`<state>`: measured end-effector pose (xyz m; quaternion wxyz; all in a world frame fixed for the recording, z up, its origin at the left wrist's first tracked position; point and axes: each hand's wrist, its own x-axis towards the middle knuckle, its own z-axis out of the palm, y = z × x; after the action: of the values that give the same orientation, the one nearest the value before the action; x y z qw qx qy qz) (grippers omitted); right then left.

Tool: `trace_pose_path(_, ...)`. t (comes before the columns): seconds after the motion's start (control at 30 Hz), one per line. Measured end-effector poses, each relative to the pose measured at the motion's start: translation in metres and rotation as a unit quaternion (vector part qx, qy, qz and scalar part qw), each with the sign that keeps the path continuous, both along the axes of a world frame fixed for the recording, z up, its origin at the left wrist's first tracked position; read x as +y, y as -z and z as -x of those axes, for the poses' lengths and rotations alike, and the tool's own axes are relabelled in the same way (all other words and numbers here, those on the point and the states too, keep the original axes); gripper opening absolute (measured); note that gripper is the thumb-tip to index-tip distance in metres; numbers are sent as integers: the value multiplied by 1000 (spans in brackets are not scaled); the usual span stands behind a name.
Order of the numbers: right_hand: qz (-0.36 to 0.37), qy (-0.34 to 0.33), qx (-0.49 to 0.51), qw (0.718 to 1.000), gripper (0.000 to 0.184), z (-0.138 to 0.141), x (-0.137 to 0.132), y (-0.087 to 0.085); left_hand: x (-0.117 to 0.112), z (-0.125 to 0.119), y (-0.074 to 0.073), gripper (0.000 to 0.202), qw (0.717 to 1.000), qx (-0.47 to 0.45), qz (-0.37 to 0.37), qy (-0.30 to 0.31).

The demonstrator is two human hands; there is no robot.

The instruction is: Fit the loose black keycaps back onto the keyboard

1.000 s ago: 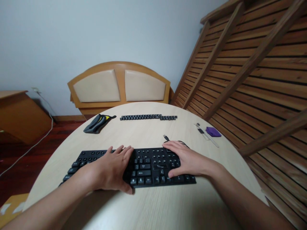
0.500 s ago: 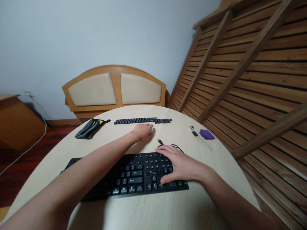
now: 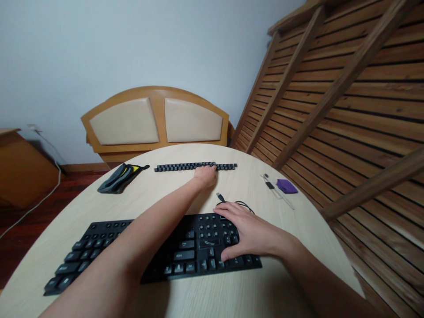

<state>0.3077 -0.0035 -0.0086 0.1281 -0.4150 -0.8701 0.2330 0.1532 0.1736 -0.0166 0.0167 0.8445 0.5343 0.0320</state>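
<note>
Keyboard (image 3: 184, 255) just lost the left hand (image 3: 205, 176) to the detached keycaps (image 3: 180, 167) beyond it; can't tell if those fingers pinch. Right hand (image 3: 243, 227), fingers spread, now steadies it alone.

A pale wall (image 3: 159, 39) rises behind a wooden headboard (image 3: 160, 115).

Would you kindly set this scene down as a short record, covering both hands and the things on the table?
left hand: at the rows of loose keycaps; grip cannot be told
right hand: spread over the right end of the keyboard
keyboard: black, with caps missing from its far rows
USB plug: on the table, beyond the right hand
table left: grey-and-yellow fabric item
table right: purple cloth
</note>
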Motion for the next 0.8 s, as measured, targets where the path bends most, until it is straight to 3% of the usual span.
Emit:
trace_pose_path(0.2,-5,-3,2,1000,92,0,0,-1,-10,14,-1,32,1000,-14,-12,-7)
trace_pose_path(0.4,-11,-4,6,1000,93,-1,0,1,-31,47,-5,19,999,-34,-22,-1)
trace_pose_path(0.53,4,0,12,1000,93,0,0,4,-64,70,-12,19,997,-73,-22,16)
trace_pose_path(0.7,14,11,16,1000,100,8,0,7,-121,94,-15,26,989,-138,-10,56)
trace_pose_path(0.8,11,14,5,1000,103,14,-1,9,-149,108,-10,26,966,-242,34,80)
